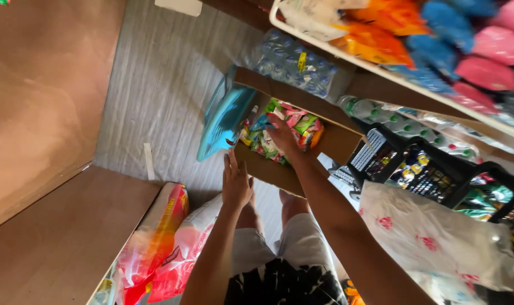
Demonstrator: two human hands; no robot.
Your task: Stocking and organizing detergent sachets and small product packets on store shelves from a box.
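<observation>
Your right hand (282, 134) reaches down into the open cardboard box (279, 176), fingers spread and curled over the heap of small colourful snack packets (295, 125) inside it; whether they actually pinch one packet, you cannot tell from this angle. Your left hand (236, 182) lies flat against the near wall of the box, fingers straight and close together, holding nothing. The packets fill the box, which sits on the floor just in front of your knees. A turquoise plastic bag (226, 117) hangs over the far left corner of the box, touching its rim. Beyond it stands a shrink-wrapped pack of water bottles (293, 61), and to the right a black crate (415, 166) with more goods. A white plastic sack with red prints (432, 237) lies beside your right arm, and red-and-white sacks (161, 243) lean by your left leg.
</observation>
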